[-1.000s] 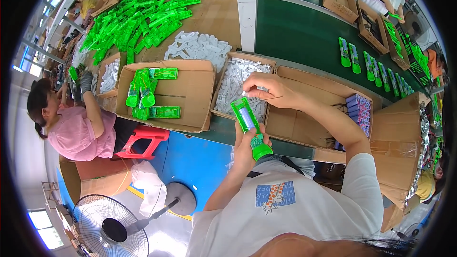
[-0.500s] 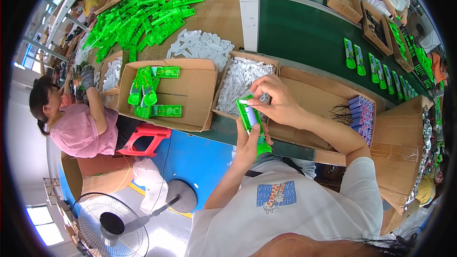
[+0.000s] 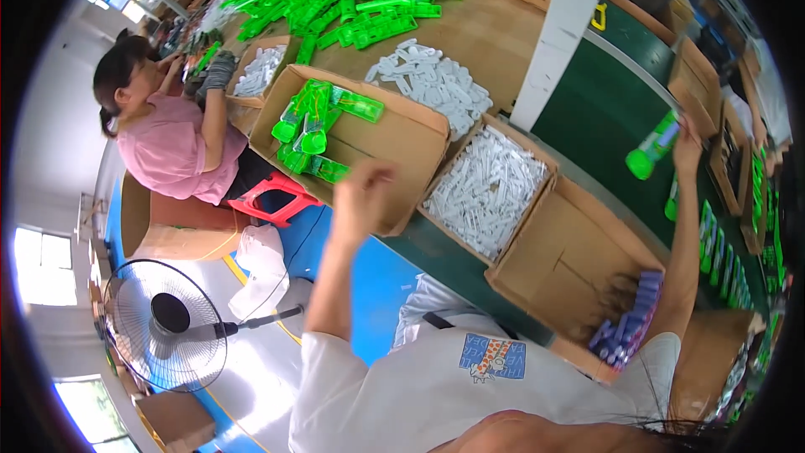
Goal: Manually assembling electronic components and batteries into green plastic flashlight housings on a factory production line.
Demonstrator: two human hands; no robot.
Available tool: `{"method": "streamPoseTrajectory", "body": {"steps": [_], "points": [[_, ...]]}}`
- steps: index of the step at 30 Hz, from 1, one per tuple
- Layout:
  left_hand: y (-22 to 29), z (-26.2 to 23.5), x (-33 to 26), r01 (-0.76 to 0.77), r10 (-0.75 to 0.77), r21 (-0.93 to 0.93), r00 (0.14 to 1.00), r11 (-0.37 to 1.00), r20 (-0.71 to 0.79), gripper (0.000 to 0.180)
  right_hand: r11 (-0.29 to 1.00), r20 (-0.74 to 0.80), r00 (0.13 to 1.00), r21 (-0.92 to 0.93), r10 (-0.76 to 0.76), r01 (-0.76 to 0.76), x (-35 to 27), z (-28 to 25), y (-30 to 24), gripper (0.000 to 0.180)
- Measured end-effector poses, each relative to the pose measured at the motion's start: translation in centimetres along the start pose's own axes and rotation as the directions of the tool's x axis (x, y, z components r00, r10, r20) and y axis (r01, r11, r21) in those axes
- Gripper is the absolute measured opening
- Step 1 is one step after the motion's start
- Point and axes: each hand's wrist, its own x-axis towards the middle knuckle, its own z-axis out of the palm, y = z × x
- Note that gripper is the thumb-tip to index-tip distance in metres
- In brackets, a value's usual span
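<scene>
Workbench (image 3: 478, 25) | carton (image 3: 407, 136): green casings (image 3: 314, 141) | box (image 3: 454, 237): white parts (image 3: 486, 189) | left hand (image 3: 360, 195): grip unclear | right hand (image 3: 688, 148): gripping casing (image 3: 651, 149)

- Casings box (image 3: 411, 117): matt brown cardboard, smooth walls.
- Green casings (image 3: 312, 122) inside the casings box: glossy, smooth, translucent-looking plastic.
- Single green casing (image 3: 642, 162) well right of the casings box: shiny plastic.
- White pieces (image 3: 490, 189) right of the casings box: smooth plastic, faint sheen.
- Purple cells (image 3: 631, 319) farther right of the casings box: smooth, plastic-looking sleeves.
- Post (image 3: 563, 38) beyond the casings box, to its right: white paint, scuffed.
- Stool (image 3: 281, 211) below the casings box: glossy red plastic.
- Glove (image 3: 220, 70) left of the casings box: grey cloth, rough, matt.
</scene>
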Motion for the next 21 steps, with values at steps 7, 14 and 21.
{"method": "streamPoseTrajectory", "body": {"steps": [7, 14, 21], "points": [[-9.3, -7.5, 4.4, -0.419, 0.021, 0.825, 0.895, 0.379, 0.445, 0.021, 0.859, 0.344, 0.833, -0.437, 0.433, -0.266, -2.6, 3.7, 13.8, 0.023], [4.9, 3.3, 0.6, 0.441, -0.184, -0.784, 0.897, 0.436, 0.402, 0.025, 0.666, 0.623, 0.779, 0.608, -0.063, -0.432, -7.3, -6.5, -26.5, 0.013], [9.0, 9.9, -4.7, 0.783, 0.021, -0.601, 0.611, -0.158, 0.791, 0.026, 0.542, 0.278, 0.489, 0.625, -0.827, 0.561, -14.4, -9.7, -34.5, 0.03]]}}
